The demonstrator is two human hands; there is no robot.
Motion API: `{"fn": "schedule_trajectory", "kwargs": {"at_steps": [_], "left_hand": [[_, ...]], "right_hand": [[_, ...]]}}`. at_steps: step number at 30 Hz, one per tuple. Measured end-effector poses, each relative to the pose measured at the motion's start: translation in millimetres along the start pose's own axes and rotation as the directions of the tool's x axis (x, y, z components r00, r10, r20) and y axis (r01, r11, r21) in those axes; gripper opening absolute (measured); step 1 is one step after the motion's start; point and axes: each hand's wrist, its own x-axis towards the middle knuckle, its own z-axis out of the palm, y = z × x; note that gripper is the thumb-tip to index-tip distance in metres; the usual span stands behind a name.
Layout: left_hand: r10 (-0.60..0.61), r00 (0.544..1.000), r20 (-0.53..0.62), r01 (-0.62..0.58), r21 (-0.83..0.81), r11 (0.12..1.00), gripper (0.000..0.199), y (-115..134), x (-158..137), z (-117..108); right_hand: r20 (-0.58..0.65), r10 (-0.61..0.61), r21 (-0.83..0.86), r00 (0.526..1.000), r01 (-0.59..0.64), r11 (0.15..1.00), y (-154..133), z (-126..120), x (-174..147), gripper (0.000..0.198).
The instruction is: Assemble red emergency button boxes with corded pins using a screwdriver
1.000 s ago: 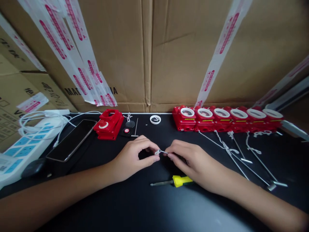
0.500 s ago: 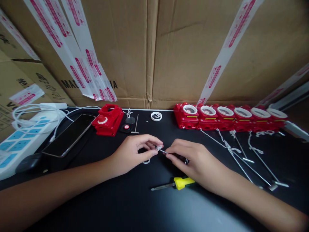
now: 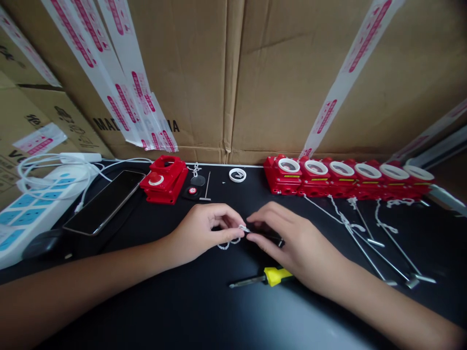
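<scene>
Near the middle of the black table, my left hand (image 3: 213, 226) pinches a white cord (image 3: 242, 227) between thumb and fingertips, and a loop of it hangs below. My right hand (image 3: 286, 233) is just to the right, its thumb and index finger apart around the knotted end of the cord. A short bit of thin metal rod (image 3: 248, 231) shows at the cord; the rest is mostly hidden behind my right hand. Below that hand lies a screwdriver (image 3: 275, 276) with a yellow handle, its tip pointing left.
A red housing (image 3: 164, 180) stands left, beside a thin metal hammer (image 3: 207, 187) and a white ring (image 3: 237, 175) holding small parts. Several red boxes (image 3: 317, 177) line the back right, with corded rods before them. A phone (image 3: 105, 201) and power strip (image 3: 47, 209) lie left.
My right thumb and index finger have parted from their pinch on the metal rod. The cord loop under my left hand shows more. The camera view has shifted slightly.
</scene>
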Motion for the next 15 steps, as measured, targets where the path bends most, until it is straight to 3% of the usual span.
{"fn": "schedule_trajectory", "kwargs": {"at_steps": [8,15], "left_hand": [[-0.002,1.0,0.013,0.003,-0.024,1.0,0.017,2,1,2],[0.006,1.0,0.009,-0.005,-0.058,0.998,0.037,2,0,3]], "right_hand": [[-0.09,0.033,0.225,0.995,-0.012,0.974,-8,3,12,0.006],[-0.008,0.127,0.342,0.992,-0.117,0.932,-9,3,16,0.006]]}}
